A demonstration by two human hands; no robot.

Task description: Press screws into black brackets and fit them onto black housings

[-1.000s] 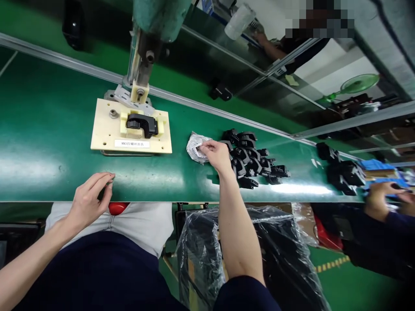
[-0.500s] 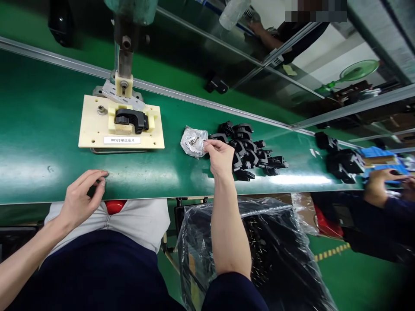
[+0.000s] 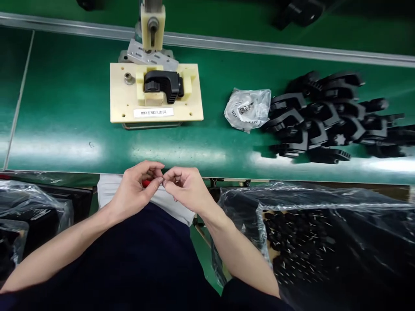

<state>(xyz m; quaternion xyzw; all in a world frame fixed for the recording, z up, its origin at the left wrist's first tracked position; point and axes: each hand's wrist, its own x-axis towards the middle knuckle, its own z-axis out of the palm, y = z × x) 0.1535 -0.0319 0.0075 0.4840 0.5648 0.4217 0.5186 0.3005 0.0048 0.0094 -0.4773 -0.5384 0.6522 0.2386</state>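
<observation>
My left hand (image 3: 142, 185) and my right hand (image 3: 183, 186) meet fingertip to fingertip at the table's front edge. Both are closed in a pinch; whatever sits between the fingertips is too small to make out. Beyond them a cream fixture plate (image 3: 121, 101) carries a black plastic clamp (image 3: 167, 82) seated in its pale yellow holder (image 3: 140, 86). Right of the plate lies a clear plastic bag (image 3: 240, 119) with small metal pieces inside. A pile of black clamps (image 3: 317, 125) spreads out to the right of that bag.
Over the fixture hangs a machine head (image 3: 153, 26). A metal rail (image 3: 227, 41) runs along the back of the green table (image 3: 71, 99). Below the front edge, a plastic-lined bin (image 3: 301, 246) of black parts stands at right; more plastic-wrapped bins (image 3: 39, 203) stand at left.
My right hand has left the plastic bag and come back to my left hand, which has moved right to meet it. The camera view has turned left and down.
</observation>
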